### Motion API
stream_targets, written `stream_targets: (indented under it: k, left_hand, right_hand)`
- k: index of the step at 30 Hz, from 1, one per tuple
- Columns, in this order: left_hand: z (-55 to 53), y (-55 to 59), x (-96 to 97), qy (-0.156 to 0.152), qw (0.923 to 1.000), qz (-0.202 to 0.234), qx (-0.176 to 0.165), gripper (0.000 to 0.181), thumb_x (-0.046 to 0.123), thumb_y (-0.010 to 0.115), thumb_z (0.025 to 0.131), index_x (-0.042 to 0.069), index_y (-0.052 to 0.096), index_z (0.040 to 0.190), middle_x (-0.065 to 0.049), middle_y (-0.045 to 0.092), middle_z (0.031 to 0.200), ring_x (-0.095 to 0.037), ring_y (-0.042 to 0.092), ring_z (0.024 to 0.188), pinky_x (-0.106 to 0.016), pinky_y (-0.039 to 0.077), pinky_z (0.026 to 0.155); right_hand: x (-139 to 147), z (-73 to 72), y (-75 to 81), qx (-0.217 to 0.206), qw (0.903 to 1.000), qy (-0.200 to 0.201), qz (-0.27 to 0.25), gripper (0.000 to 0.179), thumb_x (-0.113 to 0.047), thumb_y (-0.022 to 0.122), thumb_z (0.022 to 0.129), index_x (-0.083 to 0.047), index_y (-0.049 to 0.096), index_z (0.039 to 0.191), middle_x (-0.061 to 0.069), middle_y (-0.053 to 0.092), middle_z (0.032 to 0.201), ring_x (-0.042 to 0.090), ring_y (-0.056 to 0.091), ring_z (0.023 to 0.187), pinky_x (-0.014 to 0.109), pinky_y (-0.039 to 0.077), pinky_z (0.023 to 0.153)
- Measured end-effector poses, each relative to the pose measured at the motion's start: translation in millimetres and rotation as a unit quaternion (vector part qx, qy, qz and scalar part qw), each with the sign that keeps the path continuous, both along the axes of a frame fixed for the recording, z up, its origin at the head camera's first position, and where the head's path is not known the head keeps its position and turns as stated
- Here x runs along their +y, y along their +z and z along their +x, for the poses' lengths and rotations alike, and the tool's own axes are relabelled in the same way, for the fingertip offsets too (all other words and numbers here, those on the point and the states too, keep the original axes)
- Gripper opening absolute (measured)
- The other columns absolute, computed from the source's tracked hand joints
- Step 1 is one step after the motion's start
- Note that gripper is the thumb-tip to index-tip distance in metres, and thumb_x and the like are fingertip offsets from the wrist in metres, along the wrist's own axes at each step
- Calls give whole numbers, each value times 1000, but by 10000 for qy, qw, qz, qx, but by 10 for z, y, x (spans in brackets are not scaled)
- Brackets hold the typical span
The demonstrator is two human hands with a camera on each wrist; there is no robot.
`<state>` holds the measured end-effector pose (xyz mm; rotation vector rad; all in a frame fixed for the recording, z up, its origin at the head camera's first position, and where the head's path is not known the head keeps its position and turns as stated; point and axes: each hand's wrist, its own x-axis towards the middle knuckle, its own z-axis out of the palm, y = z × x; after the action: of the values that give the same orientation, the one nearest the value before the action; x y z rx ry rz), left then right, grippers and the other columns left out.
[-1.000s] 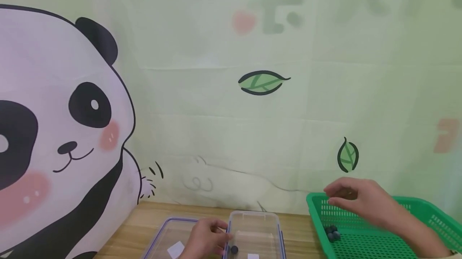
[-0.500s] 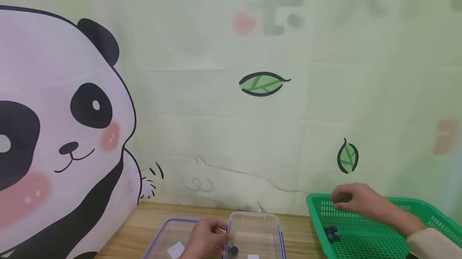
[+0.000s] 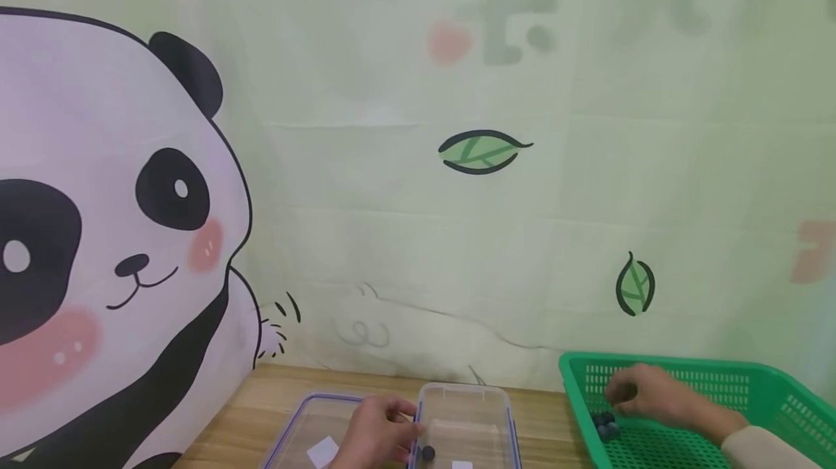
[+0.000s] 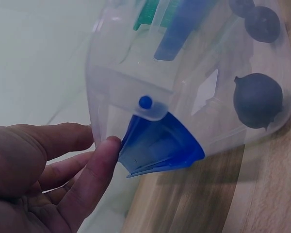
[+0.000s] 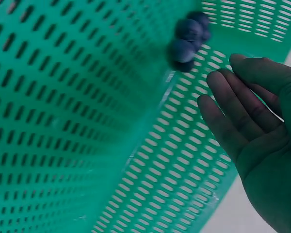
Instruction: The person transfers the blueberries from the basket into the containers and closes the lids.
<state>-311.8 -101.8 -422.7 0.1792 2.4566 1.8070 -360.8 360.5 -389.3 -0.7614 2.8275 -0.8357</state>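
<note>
My left hand (image 3: 379, 429) holds the left side of a clear plastic box (image 3: 465, 387), fingertips at its wall and at the blue latch (image 4: 160, 145). In the left wrist view, dark blueberries (image 4: 258, 100) lie at the bottom of this box. Over in the green basket (image 3: 571, 389), my right hand (image 3: 653, 393) reaches down towards a small cluster of blueberries (image 3: 606, 425) in the left corner. The right wrist view has the right hand's fingers (image 5: 220, 87) extended and apart from those blueberries (image 5: 188, 41), with nothing held.
Left of the box lies another clear, blue-edged plastic piece (image 3: 302, 411) with a white square (image 3: 323, 451); whether it is a lid or a box I cannot tell. All stand on a wooden table (image 3: 542, 418), before a panda-printed backdrop (image 3: 392, 237).
My right hand has dropped from above the basket's rim to inside it, closer to the blueberries. The left hand has kept its place at the box.
</note>
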Motion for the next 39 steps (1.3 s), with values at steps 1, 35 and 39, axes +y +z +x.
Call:
stream_targets:
  k: [1,35,39]
  left_hand:
    - [-4,0,-1,-1,10000,-2,2,21,-3,78,91,-8,72,111,-10,68,84,-16,69,64,-31,65,60]
    - [-13,-22,-1,-64,9999,-9,143,21,-2,78,91,-8,72,110,-9,68,83,-16,68,63,-32,65,60]
    - [-7,-13,-5,-41,9999,-18,112,20,-2,78,91,-7,73,109,-10,67,83,-16,68,64,-31,65,60]
  right_hand:
    - [13,-17,-28,-76,10000,-38,8,12,-2,78,90,-3,76,102,2,73,96,17,68,89,39,63,76]
    - [394,-615,-776,-568,9968,72,556,12,-13,86,83,-16,75,87,-8,67,84,12,62,76,30,56,64]
    - [422,-669,-832,-498,9972,132,548,13,-15,87,82,-18,76,87,-8,68,84,14,64,77,31,57,64]
